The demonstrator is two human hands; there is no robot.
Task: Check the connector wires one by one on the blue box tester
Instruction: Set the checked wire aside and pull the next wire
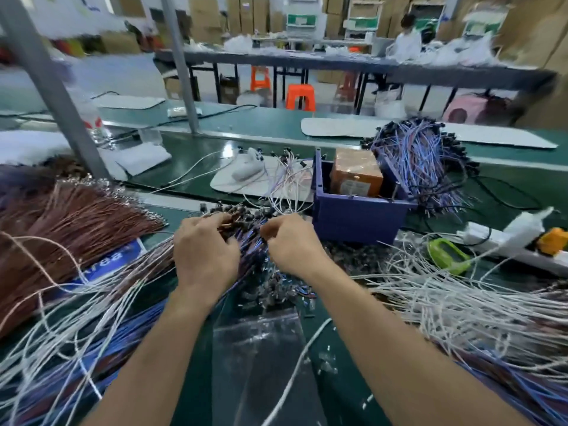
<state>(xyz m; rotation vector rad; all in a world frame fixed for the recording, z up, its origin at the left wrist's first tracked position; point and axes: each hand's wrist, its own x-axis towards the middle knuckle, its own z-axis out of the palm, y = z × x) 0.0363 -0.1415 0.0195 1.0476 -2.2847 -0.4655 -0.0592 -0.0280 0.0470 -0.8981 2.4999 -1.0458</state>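
Note:
A bundle of blue and brown connector wires (249, 238) with small black plugs lies in the middle of the green bench. My left hand (204, 253) grips the bundle from the left, fingers curled round the wires near the plugs. My right hand (292, 244) pinches wires at the bundle's right side, close to the plugs. The blue box tester (356, 216) stands just right of my right hand, open on top, with an orange block (358, 173) inside it. Motion blur hides which single wire each hand holds.
Brown wires (61, 229) fan out at the left and white wires (461, 299) spread at the right. A second blue wire bundle (421, 161) lies behind the tester. A green tool (448, 255), a white power strip (504, 238) and a plastic bag (261, 339) lie nearby.

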